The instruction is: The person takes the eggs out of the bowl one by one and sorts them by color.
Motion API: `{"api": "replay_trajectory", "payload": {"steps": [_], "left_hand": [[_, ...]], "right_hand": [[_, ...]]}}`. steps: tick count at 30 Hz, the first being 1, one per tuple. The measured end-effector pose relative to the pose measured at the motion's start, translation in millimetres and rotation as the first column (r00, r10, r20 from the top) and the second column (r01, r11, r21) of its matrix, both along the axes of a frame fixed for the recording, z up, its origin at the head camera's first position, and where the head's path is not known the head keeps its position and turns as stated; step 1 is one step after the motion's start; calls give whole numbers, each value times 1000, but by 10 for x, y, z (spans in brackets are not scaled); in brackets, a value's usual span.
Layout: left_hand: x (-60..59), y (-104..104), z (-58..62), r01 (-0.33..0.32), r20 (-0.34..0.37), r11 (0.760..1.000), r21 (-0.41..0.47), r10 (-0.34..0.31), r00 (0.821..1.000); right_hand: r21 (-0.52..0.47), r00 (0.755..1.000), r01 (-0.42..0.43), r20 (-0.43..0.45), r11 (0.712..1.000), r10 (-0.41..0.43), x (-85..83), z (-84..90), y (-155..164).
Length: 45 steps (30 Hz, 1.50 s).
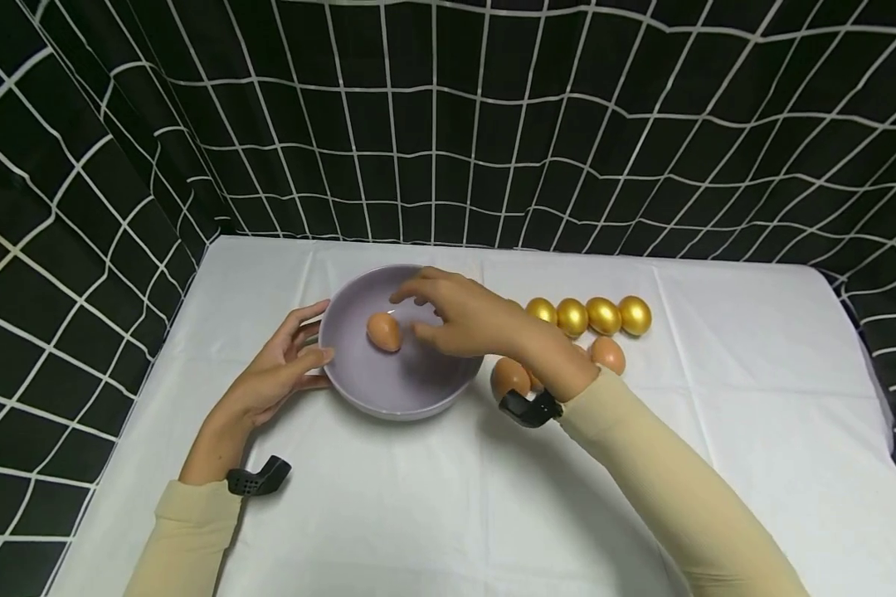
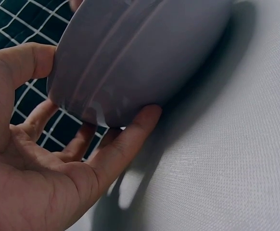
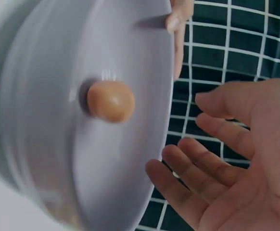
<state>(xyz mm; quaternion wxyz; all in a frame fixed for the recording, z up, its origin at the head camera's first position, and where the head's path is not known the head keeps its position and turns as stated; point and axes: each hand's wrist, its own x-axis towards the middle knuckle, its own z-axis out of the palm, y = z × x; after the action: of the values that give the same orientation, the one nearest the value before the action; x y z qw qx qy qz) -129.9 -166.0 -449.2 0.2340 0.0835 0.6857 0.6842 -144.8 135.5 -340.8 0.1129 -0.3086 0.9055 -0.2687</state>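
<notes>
A pale purple bowl (image 1: pixel 403 398) stands on the white tablecloth with one brown egg (image 1: pixel 384 332) lying inside it. My left hand (image 1: pixel 280 369) holds the bowl at its left side, thumb at the rim and fingers spread against the outer wall. In the left wrist view, the fingertips (image 2: pixel 152 113) touch the bowl's side low down, near the cloth. Over the bowl's right part hovers my right hand (image 1: pixel 466 315), its fingers loosely bent and holding nothing. The right wrist view shows that hand's palm apart from the egg (image 3: pixel 111 101).
Several golden eggs (image 1: pixel 603 316) stand in a row right of the bowl. In front of them lie brown eggs (image 1: pixel 607 355), partly hidden by my right forearm. Another brown egg (image 1: pixel 510 378) is close to the bowl's right side. Black cloth with white netting (image 1: pixel 433 124) rises behind the table.
</notes>
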Motion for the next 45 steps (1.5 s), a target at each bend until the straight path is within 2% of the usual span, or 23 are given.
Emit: {"api": "replay_trajectory", "payload": {"steps": [6,11,15,22,27,32,35,45], "left_hand": [[1,-8,7,9,-12,1000,6,-9,1000],[-1,-10,24,16,-16,1000,10,-16,1000],[2,-7,15,17,-8,1000,11,-17,1000],[18,-5,-24,10,11,1000,22,-10,1000],[8,-8,-22,14,-1,1000,28,-14,1000],[-5,-5,-12,15,-14,1000,26,-14,1000],[-8,-5,-13,11,-10,999,31,-11,1000],[-3,-16,-15,13,-14,999,50,-12,1000]], "right_hand": [[14,999,-25,-25,1000,25,-133,-28,-242],[151,998,-28,-50,988,36,-198,-71,-371],[244,999,-30,-17,969,36,-222,-132,-438],[319,999,-40,-15,947,47,-243,-197,-503],[361,999,13,-33,932,-1,-257,-207,-517],[352,995,99,-62,931,-82,-281,-239,-512],[330,992,122,-64,936,-107,-300,-271,-510],[282,997,74,5,957,-78,-312,-325,-595]]}}
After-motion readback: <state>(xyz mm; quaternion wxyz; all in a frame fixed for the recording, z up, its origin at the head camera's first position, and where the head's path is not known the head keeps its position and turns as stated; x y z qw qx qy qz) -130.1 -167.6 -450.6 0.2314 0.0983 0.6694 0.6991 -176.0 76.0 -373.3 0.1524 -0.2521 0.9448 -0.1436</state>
